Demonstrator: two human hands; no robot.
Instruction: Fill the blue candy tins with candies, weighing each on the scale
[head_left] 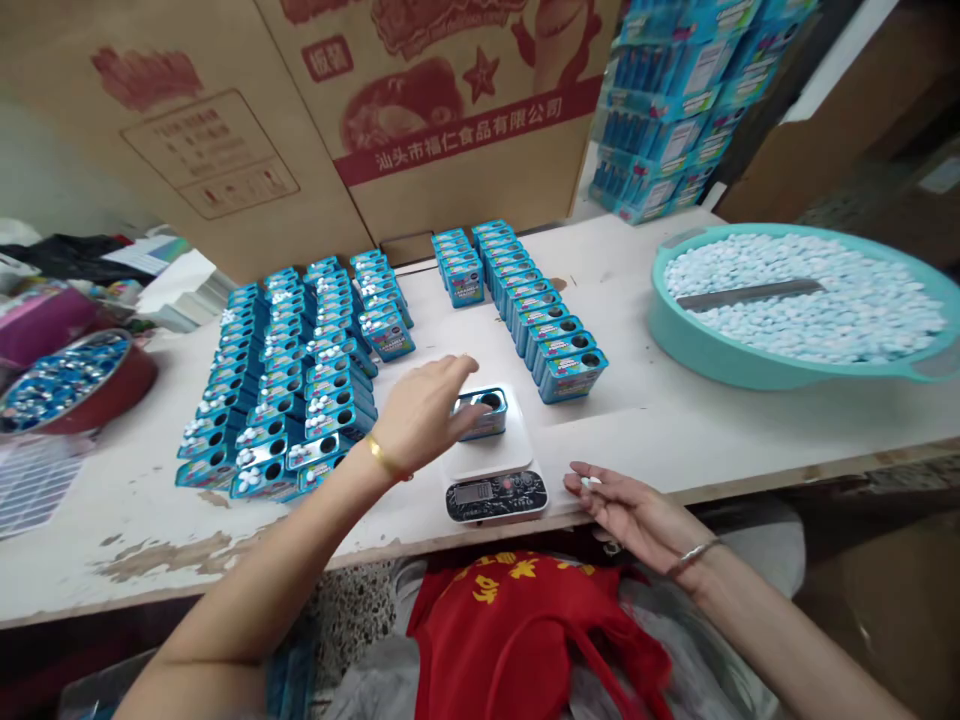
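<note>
1. In the head view, the blue box (484, 421) sits on the white platform of a digital kitchen scale (491, 462), in front of the person; a round dark opening shows in its top.
2. The left hand (427, 408) is over this box. Its fingers are spread, and the thumb, well apart from them, reaches across the top of the box; I cannot tell if it touches.
3. The right hand (630, 512) is near the table edge, to the right of the scale. Its fingers are half bent, and small white tablets (590, 483) are held at the fingertips.
4. On the left of the white table (622, 430) stand long rows of similar blue boxes (281, 385), and many of them have white tablets on top.
5. Behind the scale and to its right, two more rows of boxes (574, 375) stand close together.
6. At the far right, a turquoise basin (724, 362) holds a large quantity of white tablets, with a long flat bar (750, 294) lying among them.
7. A printed cardboard carton (465, 205) stands upright behind the rows.
</note>
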